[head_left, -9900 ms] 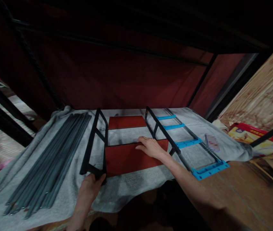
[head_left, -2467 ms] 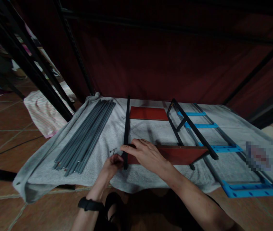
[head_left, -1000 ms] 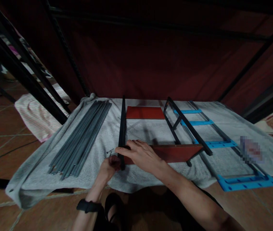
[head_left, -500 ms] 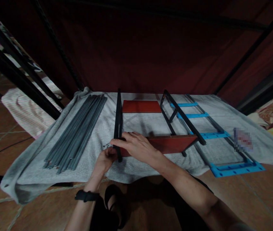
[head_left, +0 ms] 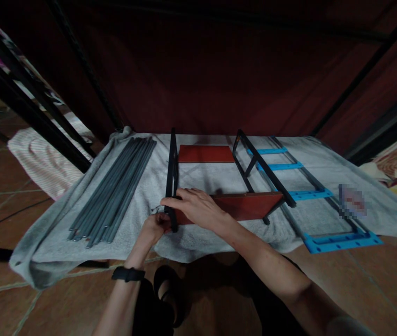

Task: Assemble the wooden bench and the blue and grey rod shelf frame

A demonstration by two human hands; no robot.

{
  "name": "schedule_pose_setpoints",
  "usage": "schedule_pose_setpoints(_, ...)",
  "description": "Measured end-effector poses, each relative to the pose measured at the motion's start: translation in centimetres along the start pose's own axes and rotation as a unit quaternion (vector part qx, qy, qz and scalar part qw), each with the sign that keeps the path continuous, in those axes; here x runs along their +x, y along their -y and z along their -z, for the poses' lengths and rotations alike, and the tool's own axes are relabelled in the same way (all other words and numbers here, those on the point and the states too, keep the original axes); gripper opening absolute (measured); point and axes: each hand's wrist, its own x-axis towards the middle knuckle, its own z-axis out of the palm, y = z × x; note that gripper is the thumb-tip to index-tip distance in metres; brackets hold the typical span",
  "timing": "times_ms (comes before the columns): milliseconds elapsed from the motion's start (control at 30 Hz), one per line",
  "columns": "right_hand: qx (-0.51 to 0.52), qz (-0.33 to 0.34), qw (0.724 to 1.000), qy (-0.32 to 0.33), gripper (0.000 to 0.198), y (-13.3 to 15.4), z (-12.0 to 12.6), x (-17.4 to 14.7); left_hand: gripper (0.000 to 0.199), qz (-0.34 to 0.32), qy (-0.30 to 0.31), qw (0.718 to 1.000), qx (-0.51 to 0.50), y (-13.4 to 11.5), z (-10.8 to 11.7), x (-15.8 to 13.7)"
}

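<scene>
On the grey cloth lies a partly joined rack with two black metal side frames (head_left: pixel 171 177) and reddish-brown boards between them. My right hand (head_left: pixel 198 207) is closed over the left end of the near board (head_left: pixel 250 207), its thumb side against the left side frame. At the lower outer end of that frame, my left hand (head_left: pixel 155 227) has its fingertips pinched together. Whatever is between them is too small and dark to name. Just above it, tiny dark pieces (head_left: pixel 156 209) rest on the cloth. The far board (head_left: pixel 205 154) lies flat between the frames.
A bundle of grey metal tubes (head_left: pixel 114 191) lies to the left on the cloth (head_left: pixel 47 254). On the right is a ladder-like frame of tubes with blue crosspieces (head_left: pixel 345 242). Black posts (head_left: pixel 26 98) and a dark red panel (head_left: pixel 191 79) stand around the surface.
The view has shifted slightly. Both hands stay at the same corner of the rack, with only slight movement.
</scene>
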Motion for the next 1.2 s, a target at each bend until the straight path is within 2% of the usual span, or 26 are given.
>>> schedule_pose_setpoints(100, 0.002, -0.006, 1.000, 0.001, 0.043, 0.1, -0.1, -0.1, 0.014, 0.001, 0.022, 0.999, -0.034, -0.3, -0.1, 0.1)
schedule_pose_setpoints(200, 0.008, -0.012, 1.000, 0.006, 0.044, 0.1, -0.2, -0.1, 0.014, -0.009, 0.023, 0.999, -0.023, -0.8, 0.1, -0.3)
schedule_pose_setpoints(467, 0.026, -0.017, 1.000, 0.007, 0.039, -0.4, -0.8, 0.0, 0.006, -0.054, -0.020, 0.988, 0.143, -1.8, -0.5, -1.5)
schedule_pose_setpoints(667, 0.038, -0.024, 0.999, 0.021, 0.036, -0.4, -0.4, 0.2, 0.006, -0.113, -0.069, 0.944, 0.302, -2.4, -1.2, -2.1)
schedule_pose_setpoints(800, 0.052, -0.023, 0.998, 0.026, 0.034, -0.3, 0.1, 0.2, 0.015, -0.130, -0.069, 0.918, 0.369, -2.3, -1.5, -2.5)
schedule_pose_setpoints(1033, 0.042, -0.024, 0.998, 0.044, 0.034, -0.4, 0.6, 0.3, 0.016, -0.157, -0.061, 0.893, 0.418, -2.0, -1.0, -2.6)
schedule_pose_setpoints(1200, 0.047, -0.018, 0.998, 0.040, 0.034, -0.6, 0.4, 0.5, 0.015, -0.169, -0.051, 0.890, 0.420, -1.7, -0.6, -2.1)
